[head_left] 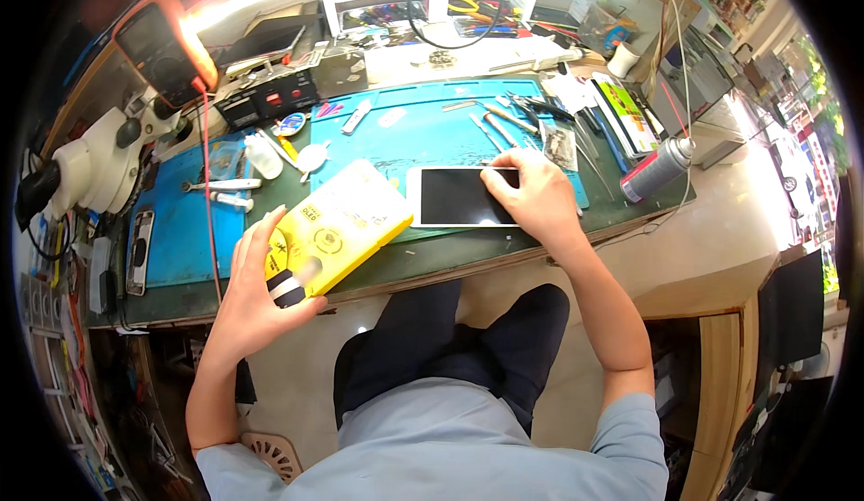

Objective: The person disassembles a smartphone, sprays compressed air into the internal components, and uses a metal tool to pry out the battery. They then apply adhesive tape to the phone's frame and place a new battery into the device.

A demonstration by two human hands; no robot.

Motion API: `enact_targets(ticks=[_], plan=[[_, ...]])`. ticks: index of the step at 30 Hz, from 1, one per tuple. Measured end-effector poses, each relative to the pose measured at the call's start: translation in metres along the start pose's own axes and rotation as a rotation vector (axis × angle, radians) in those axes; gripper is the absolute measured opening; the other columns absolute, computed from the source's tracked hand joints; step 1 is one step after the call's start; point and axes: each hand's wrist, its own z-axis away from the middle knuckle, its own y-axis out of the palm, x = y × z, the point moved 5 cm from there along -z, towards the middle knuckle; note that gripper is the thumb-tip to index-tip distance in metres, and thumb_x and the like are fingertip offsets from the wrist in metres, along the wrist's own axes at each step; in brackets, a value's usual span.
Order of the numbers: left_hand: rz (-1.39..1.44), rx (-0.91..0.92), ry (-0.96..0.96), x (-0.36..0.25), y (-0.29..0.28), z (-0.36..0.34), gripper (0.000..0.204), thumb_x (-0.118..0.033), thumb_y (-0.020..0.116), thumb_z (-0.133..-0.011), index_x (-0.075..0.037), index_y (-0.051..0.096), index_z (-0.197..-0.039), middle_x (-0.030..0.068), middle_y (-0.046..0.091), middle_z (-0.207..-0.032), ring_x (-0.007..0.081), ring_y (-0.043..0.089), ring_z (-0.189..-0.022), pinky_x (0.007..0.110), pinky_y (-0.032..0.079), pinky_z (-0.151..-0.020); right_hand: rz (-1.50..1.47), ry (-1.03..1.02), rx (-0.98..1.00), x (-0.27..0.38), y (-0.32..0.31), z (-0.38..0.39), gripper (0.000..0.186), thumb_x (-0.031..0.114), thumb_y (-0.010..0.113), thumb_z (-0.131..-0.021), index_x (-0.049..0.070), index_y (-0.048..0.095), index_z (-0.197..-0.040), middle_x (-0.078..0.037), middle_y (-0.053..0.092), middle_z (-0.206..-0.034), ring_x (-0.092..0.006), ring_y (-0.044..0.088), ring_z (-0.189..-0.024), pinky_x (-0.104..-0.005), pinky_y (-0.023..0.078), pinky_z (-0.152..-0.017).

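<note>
My left hand (247,289) is closed around the left side of a yellow and white box (346,217), flat and tilted, at the bench's front edge. The thumb lies along the near edge and the fingers reach up its far left side. To the right of the box, my right hand (537,197) grips the right end of a white-framed smartphone (456,197) with a dark screen. The phone lies face up over the near edge of the blue work mat (405,136). Some of my right fingertips are hidden behind the hand.
A microscope (90,163) stands far left, above another phone (140,249) on a second blue mat. A white bottle (264,157) sits behind the box. Screwdrivers (493,130) and pliers lie beyond my right hand; a spray can (657,170) is at the right edge.
</note>
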Motion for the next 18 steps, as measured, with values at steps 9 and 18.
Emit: enact_targets(ticks=[9,18], plan=[[0.0,0.014,-0.006,0.007,0.009,-0.005,0.106,-0.017,0.081,-0.061,-0.009,0.032,-0.155,0.0195,0.038,-0.152,0.0367,0.036,-0.142,0.046,0.03,-0.119,0.266,-0.217,-0.118,0.008,-0.002,0.02,0.021,0.025,0.076,-0.085,0.008,0.071,-0.097,-0.007,0.065,-0.104,-0.029,0.058,-0.102,-0.0409,0.05,-0.088],[-0.357,0.029,0.207,0.003,0.016,0.014,0.088,-0.01,0.087,-0.063,-0.006,0.048,-0.142,0.0196,0.038,-0.155,0.0412,0.032,-0.146,0.052,0.029,-0.118,0.061,-0.413,-0.175,0.041,-0.006,0.041,0.027,0.022,0.076,-0.083,0.008,0.066,-0.103,-0.009,0.067,-0.1,-0.0285,0.062,-0.093,-0.0415,0.047,-0.081]])
